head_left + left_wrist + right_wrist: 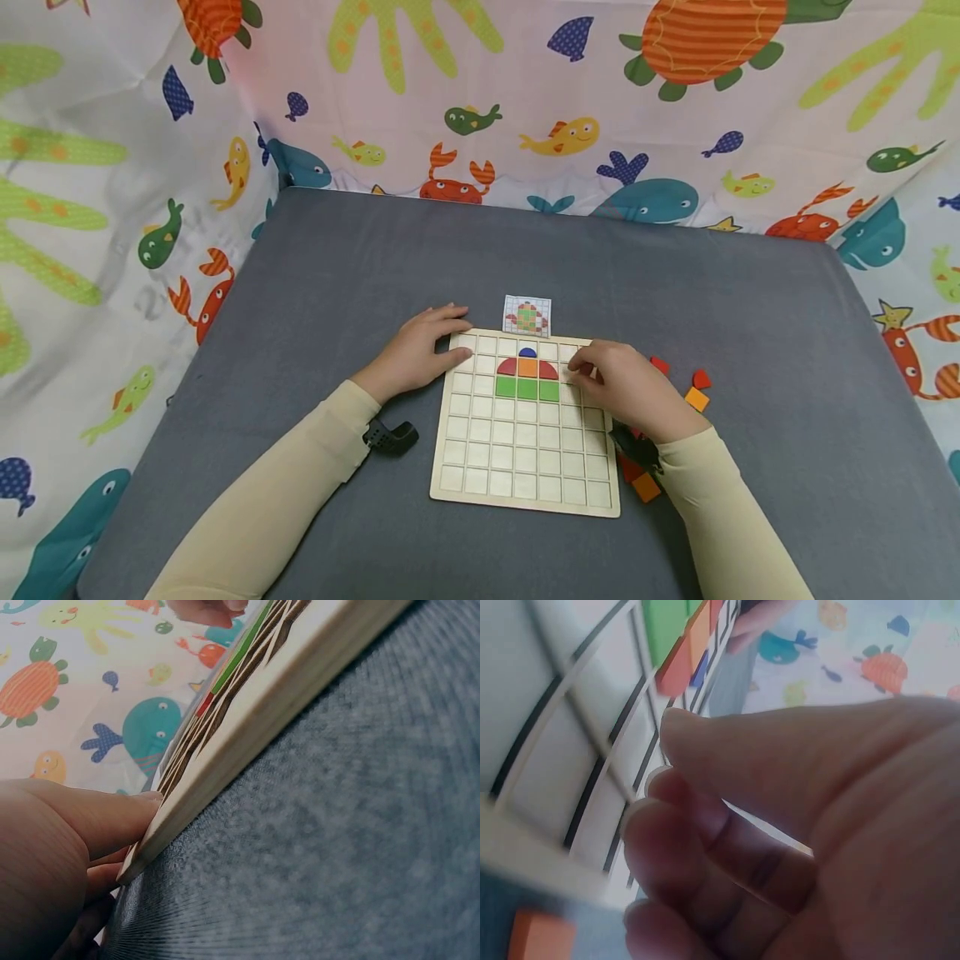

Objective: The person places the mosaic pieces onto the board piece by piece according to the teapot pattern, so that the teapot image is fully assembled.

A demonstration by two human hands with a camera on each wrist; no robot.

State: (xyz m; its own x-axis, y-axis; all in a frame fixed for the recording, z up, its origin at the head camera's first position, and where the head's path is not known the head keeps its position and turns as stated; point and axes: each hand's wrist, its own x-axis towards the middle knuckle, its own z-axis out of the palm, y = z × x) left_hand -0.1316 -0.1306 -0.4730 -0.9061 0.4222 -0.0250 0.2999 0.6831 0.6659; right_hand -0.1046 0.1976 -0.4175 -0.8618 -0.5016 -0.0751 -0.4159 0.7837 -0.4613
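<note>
A pale wooden grid board lies on the table. Its upper cells hold a blue half-round piece, an orange square between two red quarter-round pieces, and a row of green squares. At the far left corner my left hand grips the board, its thumb on top of the rim. My right hand hovers over the right-hand cells, near a red piece. Its thumb and fingers are loosely bent, and no piece shows between them.
Touching the board's far edge is a small pattern card. Loose red pieces and orange squares lie to the right, partly under my right arm. A sea-animal curtain borders the grey table.
</note>
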